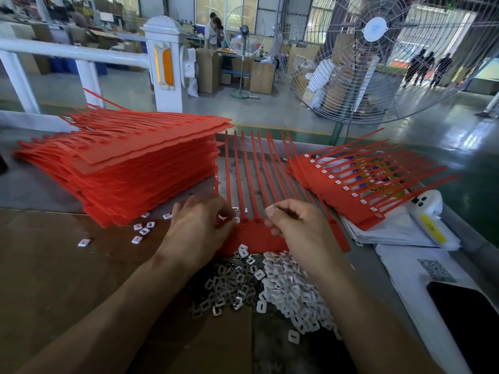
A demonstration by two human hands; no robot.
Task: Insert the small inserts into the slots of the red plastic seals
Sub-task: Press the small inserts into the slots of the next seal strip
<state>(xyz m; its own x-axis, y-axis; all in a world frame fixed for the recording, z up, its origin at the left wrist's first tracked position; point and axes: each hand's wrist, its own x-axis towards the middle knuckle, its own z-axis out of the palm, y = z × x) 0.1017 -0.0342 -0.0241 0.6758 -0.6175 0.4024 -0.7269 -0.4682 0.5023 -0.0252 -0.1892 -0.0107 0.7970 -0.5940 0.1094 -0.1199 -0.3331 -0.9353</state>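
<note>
A red sheet of joined seals (253,236) lies flat before me, its thin tails pointing away. My left hand (199,228) pinches a small white insert at the sheet's left slots. My right hand (294,228) rests on the sheet's right part with fingers curled; I cannot see whether it holds an insert. A heap of small white and metallic inserts (272,284) lies just in front of the sheet, between my forearms. One insert (243,250) lies on the sheet's near edge.
A tall stack of red seal sheets (129,168) stands at the left. Another sheet with white inserts in its slots (359,190) lies at the right on papers. Loose inserts (141,230) are scattered left. A black phone (467,317) and a white bottle (432,222) sit right. A big fan (378,58) stands behind.
</note>
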